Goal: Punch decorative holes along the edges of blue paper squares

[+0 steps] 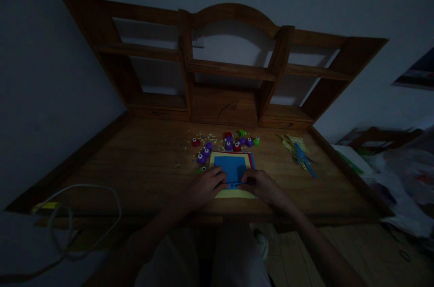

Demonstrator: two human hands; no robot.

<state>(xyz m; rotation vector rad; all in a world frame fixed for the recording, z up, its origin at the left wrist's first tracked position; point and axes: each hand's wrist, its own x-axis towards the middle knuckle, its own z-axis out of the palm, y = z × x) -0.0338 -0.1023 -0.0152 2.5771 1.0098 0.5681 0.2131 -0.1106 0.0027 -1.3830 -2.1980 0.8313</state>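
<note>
A blue paper sheet (233, 166) lies on top of yellow and red sheets (249, 157) near the front of a wooden desk (142, 174). My left hand (206, 185) rests on the blue sheet's left lower edge, fingers curled down onto it. At the sheet's lower right, my right hand (259, 185) has its fingers pinched together on a small dark tool or paper edge that I cannot make out. Several small paper punches, purple (201, 158), red (195, 142) and green (257, 141), sit just behind the sheets among scattered paper bits.
A wooden hutch with shelves (230, 70) stands at the desk's back. Yellow and blue paper strips (300, 151) lie to the right. A white cable (84, 205) loops at the desk's front left. A chair and clutter (389, 160) are at the right. The scene is dim.
</note>
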